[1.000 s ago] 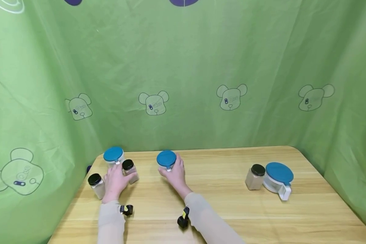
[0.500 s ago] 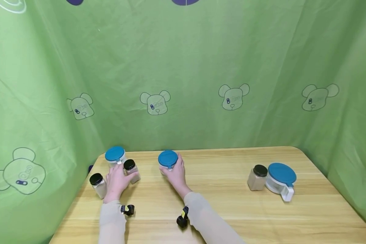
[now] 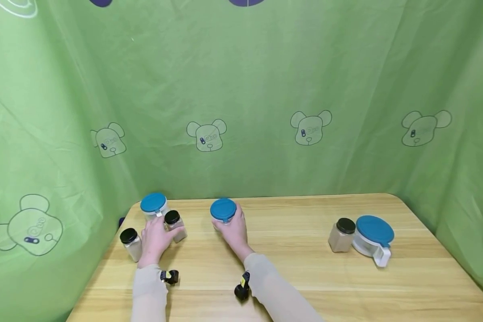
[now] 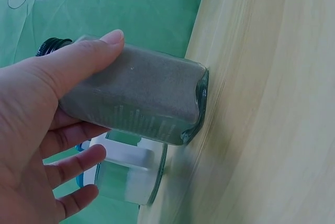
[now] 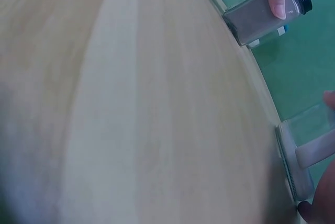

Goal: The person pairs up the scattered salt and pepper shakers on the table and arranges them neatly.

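My left hand [image 3: 154, 239] grips a black-lidded jar [image 3: 178, 229] of beige powder at the table's back left. The left wrist view shows the thumb along the near side of that jar [image 4: 138, 88], the index finger behind it, and the other fingers spread apart. The jar's base is right at the tabletop. My right hand [image 3: 234, 230] holds a clear pot [image 3: 223, 209] with a blue lid, thumb and fingers on opposite sides. In the right wrist view, the pot's white handle [image 5: 316, 149] shows between the fingers.
Behind my left hand stands another blue-lidded pot [image 3: 154, 203], and left of the hand a second black-lidded jar [image 3: 132, 245]. At right, a third such jar [image 3: 341, 237] stands beside a wider blue-lidded pot [image 3: 374, 230]. A green curtain [image 3: 257, 165] borders the wooden table [image 3: 290, 268].
The head view has turned slightly, so everything appears a little further right. Both hands keep their holds, and the jar and pot stay where they were on the table.
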`<action>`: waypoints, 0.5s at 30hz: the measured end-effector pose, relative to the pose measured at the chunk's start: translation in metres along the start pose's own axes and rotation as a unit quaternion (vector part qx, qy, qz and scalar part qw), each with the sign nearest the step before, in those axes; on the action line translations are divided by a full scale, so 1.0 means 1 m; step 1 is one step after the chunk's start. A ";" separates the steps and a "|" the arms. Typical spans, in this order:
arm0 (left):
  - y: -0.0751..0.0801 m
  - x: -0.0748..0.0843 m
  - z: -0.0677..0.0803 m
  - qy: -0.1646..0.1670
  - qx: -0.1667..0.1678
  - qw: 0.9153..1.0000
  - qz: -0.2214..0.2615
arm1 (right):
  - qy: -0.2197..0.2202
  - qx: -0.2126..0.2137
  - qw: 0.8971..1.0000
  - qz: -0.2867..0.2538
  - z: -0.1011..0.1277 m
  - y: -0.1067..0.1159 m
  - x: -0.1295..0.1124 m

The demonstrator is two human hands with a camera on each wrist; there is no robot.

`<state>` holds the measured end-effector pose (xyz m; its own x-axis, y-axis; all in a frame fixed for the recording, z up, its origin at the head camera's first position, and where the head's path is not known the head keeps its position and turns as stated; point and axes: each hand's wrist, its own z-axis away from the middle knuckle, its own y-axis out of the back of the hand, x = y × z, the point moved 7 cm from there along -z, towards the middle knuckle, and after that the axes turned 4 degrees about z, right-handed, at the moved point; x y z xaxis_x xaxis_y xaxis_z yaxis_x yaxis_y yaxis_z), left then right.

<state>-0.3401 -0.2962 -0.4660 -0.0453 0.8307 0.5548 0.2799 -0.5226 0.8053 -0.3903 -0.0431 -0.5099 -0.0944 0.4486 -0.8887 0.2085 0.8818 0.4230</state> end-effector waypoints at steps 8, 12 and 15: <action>0.001 0.000 0.000 -0.008 0.013 1.000 -0.001 | 0.003 0.008 1.000 0.005 -0.001 0.002 0.000; 0.001 0.000 -0.001 -0.009 0.015 1.000 0.002 | 0.003 0.012 1.000 0.005 -0.002 0.002 0.001; 0.001 -0.001 -0.001 -0.008 0.020 1.000 0.002 | 0.005 0.010 1.000 0.002 -0.002 0.002 0.001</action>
<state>-0.3406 -0.2977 -0.4655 -0.0281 0.8317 0.5545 0.3174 -0.5185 0.7940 -0.3920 -0.0401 -0.5096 -0.1040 0.4531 -0.8854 0.2276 0.8774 0.4223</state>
